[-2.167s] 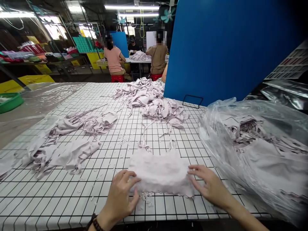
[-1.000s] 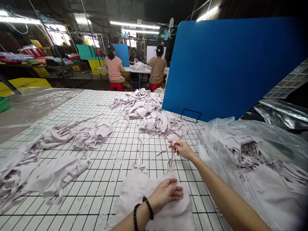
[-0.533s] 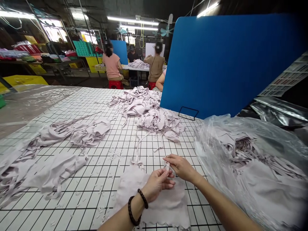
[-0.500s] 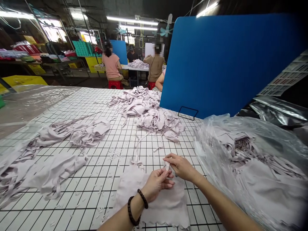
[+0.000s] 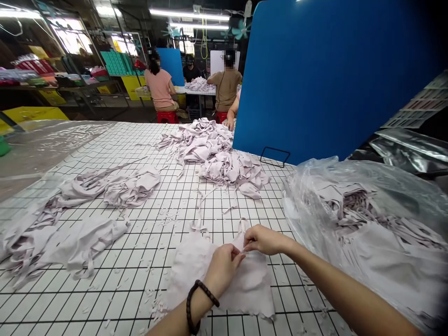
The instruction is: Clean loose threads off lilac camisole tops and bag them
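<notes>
Pinching the garment (image 5: 252, 287) near one strap (image 5: 244, 220), left hand (image 5: 224, 267) and right hand (image 5: 264, 239) are apparently working mid-piece, while the other strap (image 5: 198, 227) is lying unheld, bagged pieces (image 5: 378, 254) remaining.

the flat, pale lilac strapped cloth garment (image 5: 247, 290) looks matt. the clear, bulging plastic bag (image 5: 308, 205) is glossy and crinkled.

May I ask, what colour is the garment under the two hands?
Pale greyish pink; the garment shows best in the head view.
</notes>
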{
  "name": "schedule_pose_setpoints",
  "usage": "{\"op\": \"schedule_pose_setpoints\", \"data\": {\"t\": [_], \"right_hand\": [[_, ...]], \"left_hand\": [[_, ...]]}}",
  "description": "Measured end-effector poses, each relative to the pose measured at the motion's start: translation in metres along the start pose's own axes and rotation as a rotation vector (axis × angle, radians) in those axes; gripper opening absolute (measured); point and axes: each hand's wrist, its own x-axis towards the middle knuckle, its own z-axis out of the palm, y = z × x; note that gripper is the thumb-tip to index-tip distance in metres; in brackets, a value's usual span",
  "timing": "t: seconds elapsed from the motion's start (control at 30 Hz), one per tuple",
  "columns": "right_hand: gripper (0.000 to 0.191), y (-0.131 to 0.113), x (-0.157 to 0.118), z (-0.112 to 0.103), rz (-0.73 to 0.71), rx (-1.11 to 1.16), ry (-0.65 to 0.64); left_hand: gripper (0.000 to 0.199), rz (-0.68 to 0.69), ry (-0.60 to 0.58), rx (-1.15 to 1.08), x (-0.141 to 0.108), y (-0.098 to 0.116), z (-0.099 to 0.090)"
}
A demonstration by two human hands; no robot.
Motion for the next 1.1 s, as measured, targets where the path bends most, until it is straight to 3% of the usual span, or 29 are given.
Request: {"op": "schedule_pose_setpoints", "data": {"t": [0.1,0.2,0.5,0.87,1.1], "right_hand": [[0.017,0.000,-0.004,0.011,0.021,0.066,0.059],[0.017,-0.002,-0.006,0.023,0.071,0.132,0.096],[0.018,-0.007,-0.002,0.040,0.120,0.251,0.184],[0.019,-0.010,0.002,0.044,0.093,0.253,0.119],[0.020,-0.011,0.003,0.044,0.098,0.120,0.081]], "left_hand": [[0.019,0.114,0.161,0.388,-0.010,0.001,-0.003],[0.024,0.084,0.163,0.518,-0.012,0.000,-0.004],[0.019,0.049,0.116,0.463,-0.008,-0.009,-0.008],[0.019,0.064,0.123,0.499,-0.008,-0.011,-0.007],[0.018,0.071,0.132,0.485,-0.008,-0.012,-0.006]]}}
